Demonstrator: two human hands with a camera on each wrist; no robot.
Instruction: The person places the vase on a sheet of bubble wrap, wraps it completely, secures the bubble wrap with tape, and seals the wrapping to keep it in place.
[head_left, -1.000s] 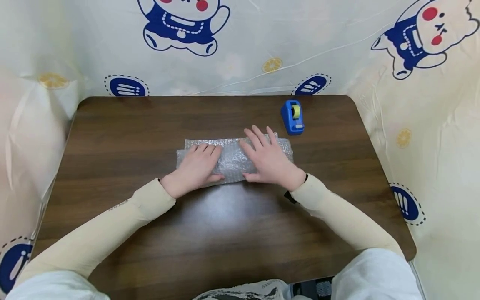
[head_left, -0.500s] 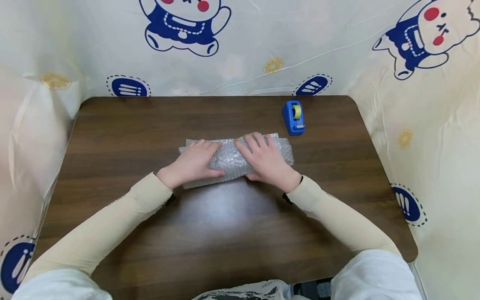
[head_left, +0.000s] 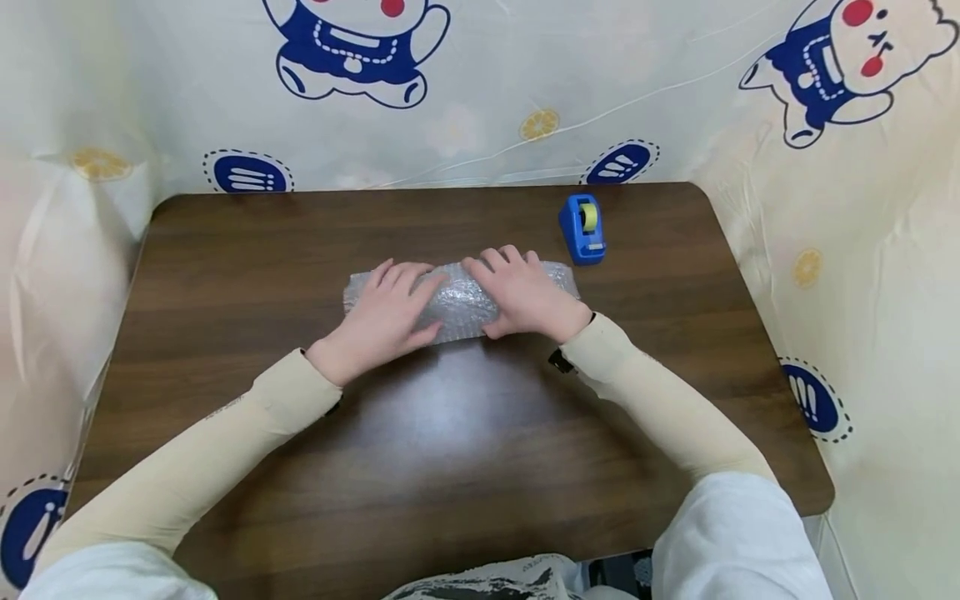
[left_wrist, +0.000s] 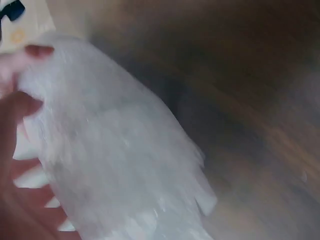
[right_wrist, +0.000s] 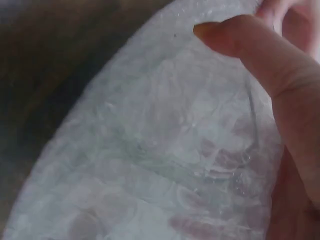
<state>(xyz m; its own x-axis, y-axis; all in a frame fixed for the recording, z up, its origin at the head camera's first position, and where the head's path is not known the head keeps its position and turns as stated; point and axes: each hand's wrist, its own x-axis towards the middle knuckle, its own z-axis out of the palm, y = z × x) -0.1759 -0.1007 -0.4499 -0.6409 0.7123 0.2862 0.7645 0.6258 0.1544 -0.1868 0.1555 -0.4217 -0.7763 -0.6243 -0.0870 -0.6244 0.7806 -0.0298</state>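
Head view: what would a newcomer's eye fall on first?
Probably the shiny bubble wrap near the middle of the table, held by the left hand and right hand. Next might come the blue tape dispenser, toward the table's far right, and the cartoon figure on the backdrop's right.

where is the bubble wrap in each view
Head: bubble wrap, middle, with left hand and right hand on it.
Left wrist: bubble wrap, left to lower middle, blurred.
Right wrist: bubble wrap, across most of the picture.
Shared: brown tabletop, around it in head, right in left wrist, upper left in right wrist.
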